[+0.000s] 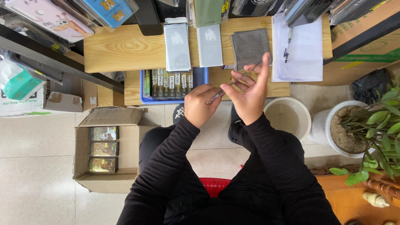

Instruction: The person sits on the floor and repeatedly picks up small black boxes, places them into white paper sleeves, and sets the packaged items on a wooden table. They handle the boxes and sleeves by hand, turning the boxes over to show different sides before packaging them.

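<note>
At the far left, on the tiled floor, an open cardboard box holds a stack of small printed packs, and above it a blue tray of upright, labelled slim boxes sits at the edge of the wooden desk. Just right of the tray, the left hand is curled into a loose fist, its thumb and forefinger pressed together on the lower end of a thin metal tool, which looks like a pair of fine tweezers, though it is too slender here to be sure. The tool slants up and to the right, in the air over the person's lap and in front of the desk edge. The right hand meets it with the palm open, fingers spread and mostly straight, the thumb side resting against the shaft. Such a tool is likely light, stiff and smooth, with a sharp tip, so it probably handles best pinched along the middle of the shank, away from the point. Behind lie a grey cloth and white paper sheets; right of the hands stand a pale bucket and a potted plant.
</note>
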